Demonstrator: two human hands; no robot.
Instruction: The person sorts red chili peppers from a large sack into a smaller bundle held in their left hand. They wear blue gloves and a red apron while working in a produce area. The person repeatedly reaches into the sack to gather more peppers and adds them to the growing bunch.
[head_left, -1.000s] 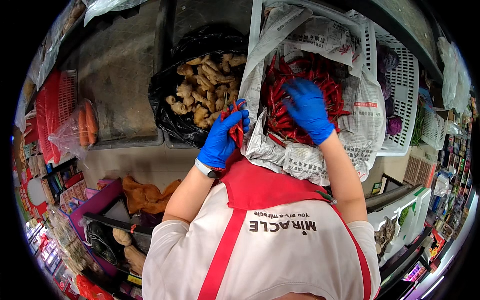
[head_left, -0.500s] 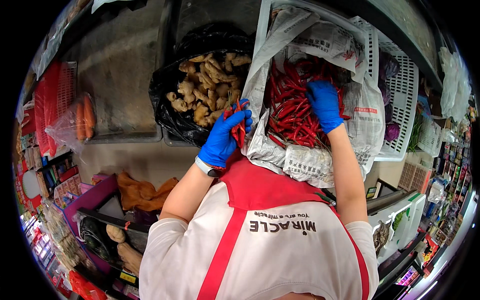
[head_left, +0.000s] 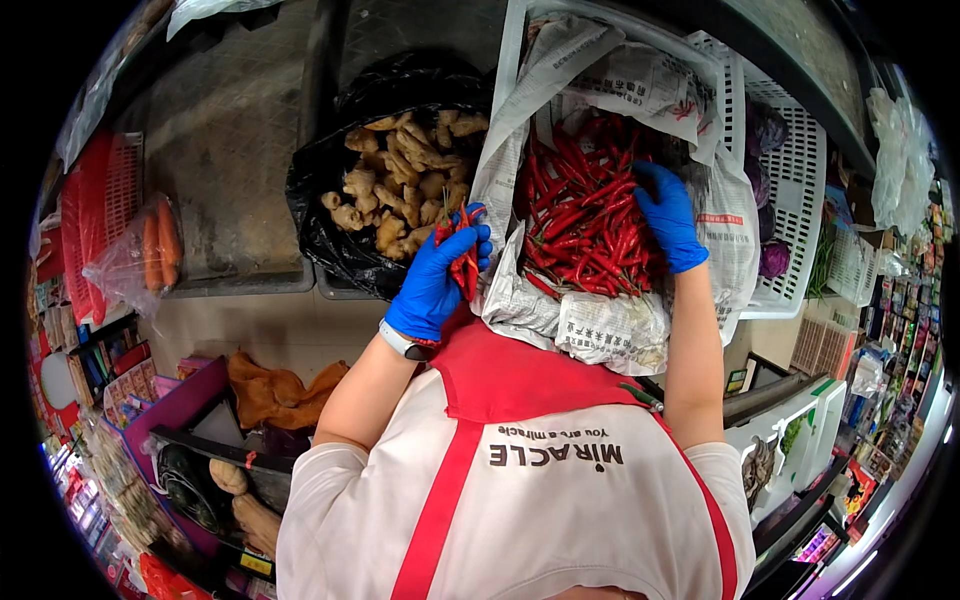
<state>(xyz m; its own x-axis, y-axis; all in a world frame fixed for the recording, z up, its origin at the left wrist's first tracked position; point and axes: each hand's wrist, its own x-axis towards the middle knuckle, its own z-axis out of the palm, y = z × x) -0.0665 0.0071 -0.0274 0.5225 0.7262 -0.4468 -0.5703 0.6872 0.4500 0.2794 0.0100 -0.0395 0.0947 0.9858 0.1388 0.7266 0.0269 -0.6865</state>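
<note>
A pile of red chili peppers (head_left: pixel 590 220) lies in a white crate (head_left: pixel 508 60) lined with newspaper (head_left: pixel 612 325). My right hand (head_left: pixel 672 217), in a blue glove, is at the pile's right side, its thumb and fingers apart and the fingertips by the peppers. I make out nothing held in it. My left hand (head_left: pixel 436 280), gloved in blue too, is closed round a few red chilies (head_left: pixel 465 268) just left of the crate. Beyond that hand, a black plastic bag (head_left: pixel 312 215) lies open around several ginger roots (head_left: pixel 400 180).
Dark trays (head_left: pixel 220 150) extend to the far left, where a clear bag of carrots (head_left: pixel 161 245) lies. A white basket (head_left: pixel 800 200) with purple cabbages (head_left: pixel 774 258) adjoins the crate's right. Orange cloth-like material (head_left: pixel 280 390) lies below the trays. Shelves of goods (head_left: pixel 905 330) line the right.
My right hand has shifted slightly right and toward me, off the middle of the pile, and its fingers have spread. My left hand keeps its chilies. The whole view has moved a little.
</note>
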